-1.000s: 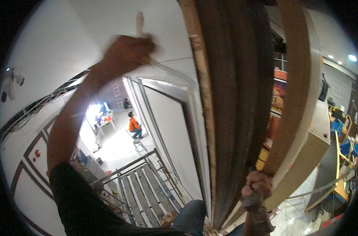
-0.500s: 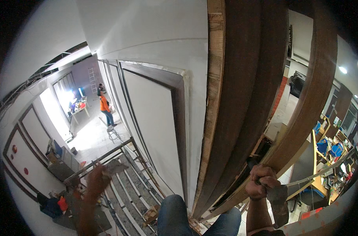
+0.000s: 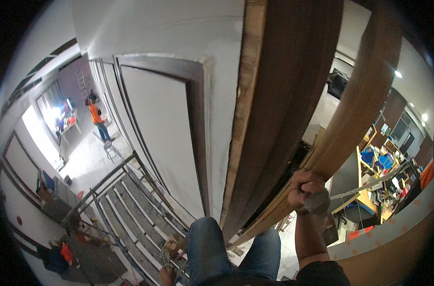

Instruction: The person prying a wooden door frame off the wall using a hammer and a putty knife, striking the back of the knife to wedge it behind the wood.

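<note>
My right hand (image 3: pixel 305 190) is closed on a grey tool (image 3: pixel 317 202) at the edge of the light brown wooden board (image 3: pixel 350 109), low on that board. The tool's exact shape is hard to make out. Beside it stands a dark brown wooden panel (image 3: pixel 288 95) with a raw pale edge, and a narrow dark gap runs between the two. My left hand (image 3: pixel 168 274) is low at the bottom edge, near small wood-coloured pieces (image 3: pixel 171 245); its fingers and anything in them are unclear. My jeans-clad knees (image 3: pixel 205 243) are above a platform of slats (image 3: pixel 131 209).
A white wall with a framed door (image 3: pixel 157 133) rises ahead. Down the corridor, a person in orange (image 3: pixel 95 117) stands near a ladder (image 3: pixel 81 83) and a lit table (image 3: pixel 71 119). Metal scaffold rails (image 3: pixel 100 183) edge the platform. Cluttered desks (image 3: pixel 364 190) are at right.
My left hand has come down from high by the ceiling to the bottom edge. My right hand stays on the board. The view has shifted, and the person in orange has risen from crouching.
</note>
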Action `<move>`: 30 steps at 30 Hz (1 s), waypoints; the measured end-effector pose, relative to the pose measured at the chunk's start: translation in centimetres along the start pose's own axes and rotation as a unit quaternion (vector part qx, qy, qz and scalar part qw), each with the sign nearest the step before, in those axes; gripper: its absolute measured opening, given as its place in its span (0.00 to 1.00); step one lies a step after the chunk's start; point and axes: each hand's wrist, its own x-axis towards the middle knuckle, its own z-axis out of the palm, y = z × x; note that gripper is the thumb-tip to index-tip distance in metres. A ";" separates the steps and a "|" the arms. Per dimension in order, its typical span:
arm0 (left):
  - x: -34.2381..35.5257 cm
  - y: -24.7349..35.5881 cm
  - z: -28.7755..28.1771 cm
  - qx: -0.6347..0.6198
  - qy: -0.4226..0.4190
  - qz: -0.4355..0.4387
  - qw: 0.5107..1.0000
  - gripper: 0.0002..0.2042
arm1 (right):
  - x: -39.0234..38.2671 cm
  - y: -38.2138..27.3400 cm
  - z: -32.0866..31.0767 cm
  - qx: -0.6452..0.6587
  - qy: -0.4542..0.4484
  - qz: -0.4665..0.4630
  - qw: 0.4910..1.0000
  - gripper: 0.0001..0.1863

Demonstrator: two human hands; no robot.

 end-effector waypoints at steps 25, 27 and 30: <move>-0.9 19.7 4.0 -0.118 -0.021 0.286 0.951 0.17 | 2.1 -2.5 2.9 -0.030 0.136 0.100 0.985 0.15; -9.0 29.3 5.9 -0.220 -0.032 0.191 0.956 0.17 | 2.5 -2.6 2.5 -0.102 0.111 0.036 0.988 0.10; -13.0 36.6 7.4 -0.229 -0.119 0.352 0.900 0.16 | 1.6 -1.8 2.4 -0.091 0.107 0.019 0.990 0.09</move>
